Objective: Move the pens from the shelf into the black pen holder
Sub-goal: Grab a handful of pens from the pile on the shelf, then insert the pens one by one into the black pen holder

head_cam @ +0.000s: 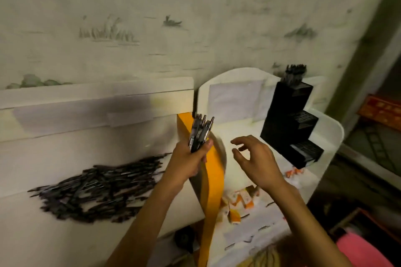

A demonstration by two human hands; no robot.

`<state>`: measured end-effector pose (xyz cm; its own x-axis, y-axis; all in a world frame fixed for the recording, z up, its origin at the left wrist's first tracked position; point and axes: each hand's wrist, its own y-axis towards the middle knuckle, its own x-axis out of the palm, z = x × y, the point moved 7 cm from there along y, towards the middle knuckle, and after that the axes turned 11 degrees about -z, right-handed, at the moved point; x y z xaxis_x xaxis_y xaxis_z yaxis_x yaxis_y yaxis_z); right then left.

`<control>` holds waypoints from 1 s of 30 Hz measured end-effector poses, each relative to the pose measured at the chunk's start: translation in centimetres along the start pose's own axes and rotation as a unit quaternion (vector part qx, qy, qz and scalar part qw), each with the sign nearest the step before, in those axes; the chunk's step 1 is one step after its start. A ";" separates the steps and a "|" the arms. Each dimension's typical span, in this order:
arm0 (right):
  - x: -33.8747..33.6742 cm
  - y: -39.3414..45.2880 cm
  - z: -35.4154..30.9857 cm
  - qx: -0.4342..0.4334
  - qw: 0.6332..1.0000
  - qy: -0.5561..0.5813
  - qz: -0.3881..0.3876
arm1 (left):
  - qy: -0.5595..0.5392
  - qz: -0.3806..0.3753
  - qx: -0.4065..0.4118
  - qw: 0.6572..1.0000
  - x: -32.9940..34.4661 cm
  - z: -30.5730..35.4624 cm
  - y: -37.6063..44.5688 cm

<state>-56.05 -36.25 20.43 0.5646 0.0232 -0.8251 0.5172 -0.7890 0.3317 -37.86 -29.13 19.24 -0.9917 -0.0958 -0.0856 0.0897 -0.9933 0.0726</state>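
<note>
From the head view, our left hand grips an upright bundle of dark plastic pens, fingers curled round the barrels, above the orange divider panel. Our right hand hovers beside it, fingers spread and holding nothing. The large heap of black pens lies on the white shelf to the left; the stepped black pen holder stands well right, its top tier already stocked. We should probably pass pens across one at a time and seat each in an empty cell.

A yellow-orange divider stands upright beside small orange-and-white boxes scattered on the white surface.
</note>
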 end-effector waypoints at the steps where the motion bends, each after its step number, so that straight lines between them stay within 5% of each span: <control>1: -1.2 -0.9 1.7 0.009 1.000 0.000 0.002 | -0.009 -0.004 -0.001 1.000 2.0 0.3 0.4; 15: -14.0 -7.6 21.0 0.045 0.999 0.003 0.017 | -0.039 -0.050 -0.054 0.997 23.3 -0.1 6.1; 30: -16.8 0.1 35.0 0.035 0.999 0.013 -0.011 | -0.093 -0.035 -0.022 0.995 31.8 -2.0 19.9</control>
<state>-87.98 -58.25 18.32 0.5703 0.0562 -0.8195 0.4840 -0.8291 0.2799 -67.47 -52.06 16.02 -0.9952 -0.0161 0.0962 0.0190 -0.9994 0.0288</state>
